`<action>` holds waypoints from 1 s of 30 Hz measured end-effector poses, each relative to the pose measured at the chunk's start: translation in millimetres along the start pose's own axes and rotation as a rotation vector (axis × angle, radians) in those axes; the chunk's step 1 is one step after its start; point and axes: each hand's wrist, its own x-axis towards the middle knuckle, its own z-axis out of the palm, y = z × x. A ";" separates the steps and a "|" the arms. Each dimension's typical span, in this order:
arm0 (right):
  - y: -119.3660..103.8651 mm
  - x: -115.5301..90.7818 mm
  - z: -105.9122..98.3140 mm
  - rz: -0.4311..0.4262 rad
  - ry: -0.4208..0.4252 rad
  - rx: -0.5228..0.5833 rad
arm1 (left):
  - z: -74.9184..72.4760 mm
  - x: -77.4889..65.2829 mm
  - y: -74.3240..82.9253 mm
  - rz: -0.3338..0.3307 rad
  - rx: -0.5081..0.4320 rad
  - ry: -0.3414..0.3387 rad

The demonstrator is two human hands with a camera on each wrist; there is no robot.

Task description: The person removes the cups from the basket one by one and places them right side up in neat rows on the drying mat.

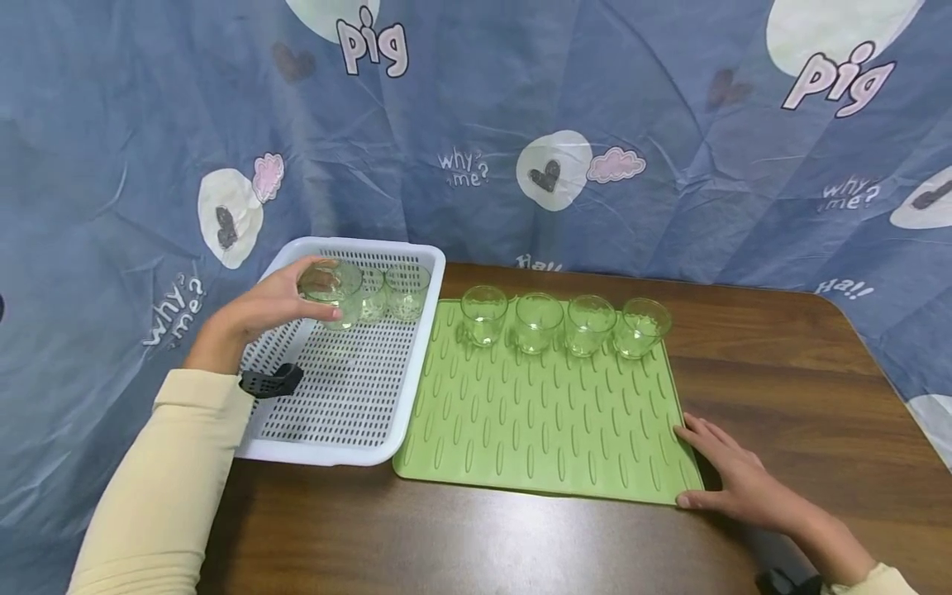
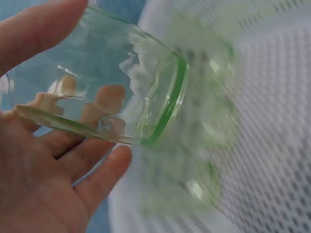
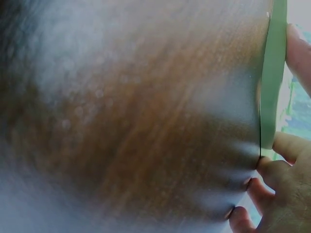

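My left hand (image 1: 271,299) grips a clear green-tinted drinking glass (image 1: 340,289) over the far part of a white plastic basket (image 1: 405,413). In the left wrist view the thumb and fingers curl round this glass (image 2: 141,82), which is tilted with its thick base to the right. More glasses (image 1: 407,293) of the same kind stand beside it in the basket, blurred in the wrist view. My right hand (image 1: 744,486) rests with spread fingers at the right edge of a green ridged mat (image 1: 535,430), its thumb at the near corner.
Several matching glasses (image 1: 537,322) stand in a row along the mat's far edge. Basket and mat lie side by side on a brown wooden table (image 1: 803,372). A blue printed cloth (image 1: 461,99) hangs behind the table and down its left side.
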 end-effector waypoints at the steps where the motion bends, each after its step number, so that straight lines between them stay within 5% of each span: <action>1: 0.4 -0.4 0.5 -0.001 0.003 -0.001 | 2.4 -0.4 9.4 0.032 -0.021 0.004; 8: 2.2 -4.8 6.3 -0.050 0.066 -0.012 | 31.8 -1.3 72.6 0.171 -0.109 0.013; 15: 2.7 -3.4 4.0 -0.035 0.067 -0.004 | 74.7 14.1 120.2 0.265 -0.096 -0.011; 30: 1.8 -2.3 -0.3 -0.033 0.046 -0.016 | 156.8 40.0 155.2 0.369 -0.019 -0.063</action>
